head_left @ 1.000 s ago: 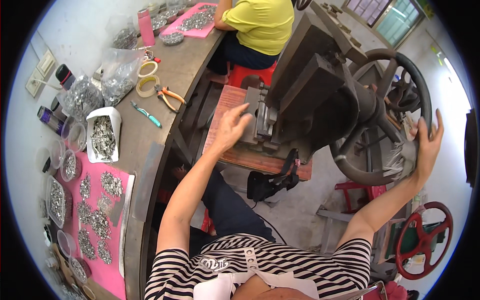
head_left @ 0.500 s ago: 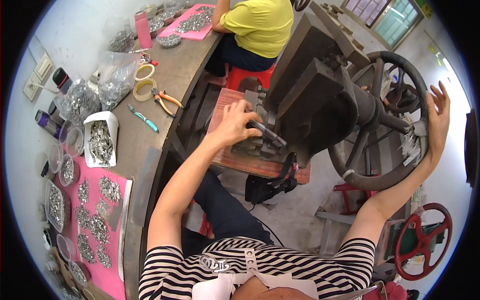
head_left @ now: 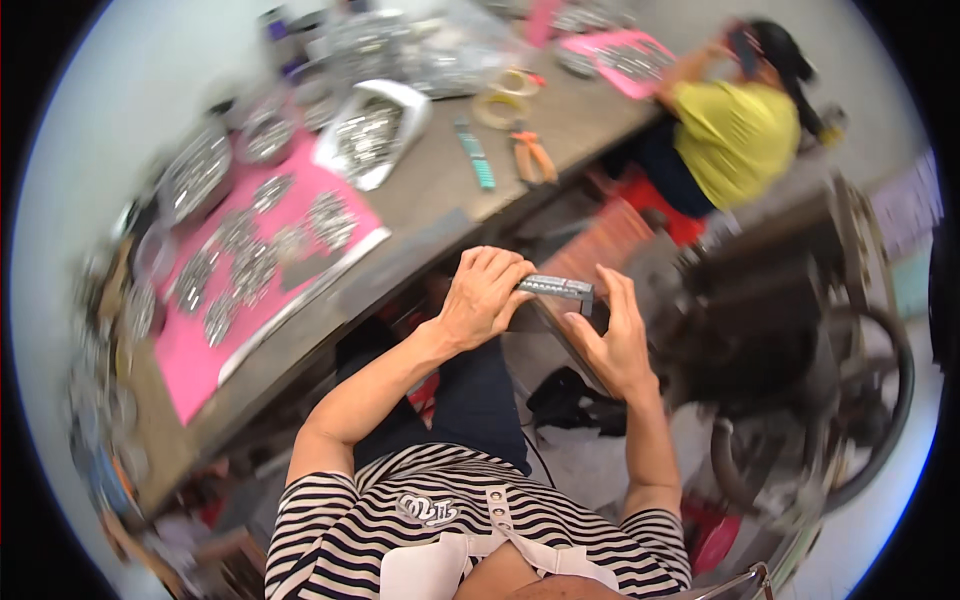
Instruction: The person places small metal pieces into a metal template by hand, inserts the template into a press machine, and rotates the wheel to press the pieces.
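Note:
In front of my body, my left hand (head_left: 484,296) is closed round one end of a narrow grey metal bar (head_left: 560,289). Small light marks run along the side of the bar, and its far end looks squared off; its exact kind cannot be made out. My right hand (head_left: 622,345) is raised beside that free end, thumb and fingers spread, holding nothing. A small gap seems to lie between its fingertips and the bar. Beyond the hands lies a blurred reddish wooden board (head_left: 610,240).
The bench (head_left: 420,225) at left bears a pink sheet (head_left: 185,375) with piles of small metal parts, a white tub (head_left: 405,150), orange-handled pliers (head_left: 533,158) and tape rolls (head_left: 500,110). A dark press (head_left: 760,310) with a handwheel (head_left: 905,390) stands right. A person in yellow (head_left: 740,130) sits beyond.
My right hand has left the handwheel and come across to the bar. My left hand has carried the bar away from the press. The view has swung left toward the bench.

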Demonstrator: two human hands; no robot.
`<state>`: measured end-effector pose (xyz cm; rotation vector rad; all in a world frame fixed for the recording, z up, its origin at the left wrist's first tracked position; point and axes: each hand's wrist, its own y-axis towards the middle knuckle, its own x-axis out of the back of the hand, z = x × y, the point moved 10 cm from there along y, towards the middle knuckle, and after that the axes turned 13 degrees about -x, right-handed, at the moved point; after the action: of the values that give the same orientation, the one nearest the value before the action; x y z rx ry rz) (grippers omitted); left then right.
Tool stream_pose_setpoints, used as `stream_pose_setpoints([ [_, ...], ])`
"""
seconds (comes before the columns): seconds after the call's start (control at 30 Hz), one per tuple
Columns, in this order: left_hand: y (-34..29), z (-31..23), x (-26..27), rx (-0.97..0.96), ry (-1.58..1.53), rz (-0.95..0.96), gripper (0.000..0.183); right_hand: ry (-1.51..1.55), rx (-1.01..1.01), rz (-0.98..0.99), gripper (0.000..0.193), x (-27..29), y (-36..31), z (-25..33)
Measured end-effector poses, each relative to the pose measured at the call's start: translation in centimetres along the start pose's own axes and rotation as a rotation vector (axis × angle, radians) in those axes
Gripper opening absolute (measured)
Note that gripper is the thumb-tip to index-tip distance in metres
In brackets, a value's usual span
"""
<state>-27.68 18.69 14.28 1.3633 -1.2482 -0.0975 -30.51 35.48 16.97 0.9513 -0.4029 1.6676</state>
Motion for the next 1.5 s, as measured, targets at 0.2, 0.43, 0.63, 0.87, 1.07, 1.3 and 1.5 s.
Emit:
stream_pose_setpoints([
  [0.2, -12.0, 1.0, 12.0, 0.393, 0.342, -0.102, 0.031, 0.140, 0.500, 0.244, 0.045, -13.0, 0.7, 11.3],
  [0.43, -21.4, 0.6, 20.8, 0.616, 0.490, -0.144, 0.030, 0.281, 0.665, 0.428, 0.043, -22.2, -1.2, 19.8],
  [0.63, -25.3, 3.5, 23.2, 0.640, 0.453, -0.137, 0.032, 0.223, 0.684, 0.388, 0.045, -28.2, -1.6, 21.4],
  [0.87, -25.2, 5.9, 24.2, 0.639, 0.505, -0.167, 0.022, 0.209, 0.652, 0.262, 0.057, -29.7, -1.3, 22.0],
  [1.07, -25.3, 5.1, 23.4, 0.638, 0.488, -0.140, 0.027, 0.198, 0.607, 0.203, 0.064, -30.6, -1.3, 21.1],
  [1.3, -25.7, 3.0, 22.6, 0.536, 0.580, -0.134, 0.034, 0.289, 0.584, 0.247, 0.063, -30.5, -1.1, 21.3],
  [1.5, -34.5, -2.4, 26.1, 0.755, 0.170, -1.076, 0.029, 0.281, 0.660, 0.176, 0.051, -30.0, -1.3, 21.4],
])
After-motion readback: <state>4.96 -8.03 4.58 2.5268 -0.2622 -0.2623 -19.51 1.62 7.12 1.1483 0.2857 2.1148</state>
